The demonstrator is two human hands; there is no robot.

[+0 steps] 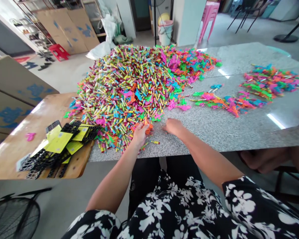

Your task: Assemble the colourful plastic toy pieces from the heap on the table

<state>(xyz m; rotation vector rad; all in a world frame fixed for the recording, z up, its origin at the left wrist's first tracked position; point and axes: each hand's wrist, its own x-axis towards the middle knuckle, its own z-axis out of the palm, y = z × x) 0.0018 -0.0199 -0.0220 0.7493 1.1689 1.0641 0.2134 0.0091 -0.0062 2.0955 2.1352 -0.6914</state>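
- Far L: wood table (pixel 5 149) w/ a small pink toy (pixel 30 136) on it.
- Next, on the same table: a messy stack of black plastic trays (pixel 37 162), w/ yellow cards (pixel 58 142) on and btwn them.
- Mid: a big heap of tiny tubes w/ yellow labels (pixel 119 76), w/ a few bright toys mixed in.
- L hand (pixel 140 132): at the heap's near edge, thumb and fingers clamped on an orange plastic toy (pixel 149 126). Can't tell its full shape, b/c the hand hides part.
- Just R of that hand: one loose yellow tube (pixel 155 142) on the stone table (pixel 214 132).
- R hand (pixel 173 126): low over the stone, fingers curled but blurry; can't tell if they hold anything. Step in hand looks like sorting or fitting sm. bits by hand; next move prob. calls for a light pinch and a steady L hand.
- R side: a row of mixed plastic toys (pixel 229 103), then another toy pile (pixel 274 81) past it.
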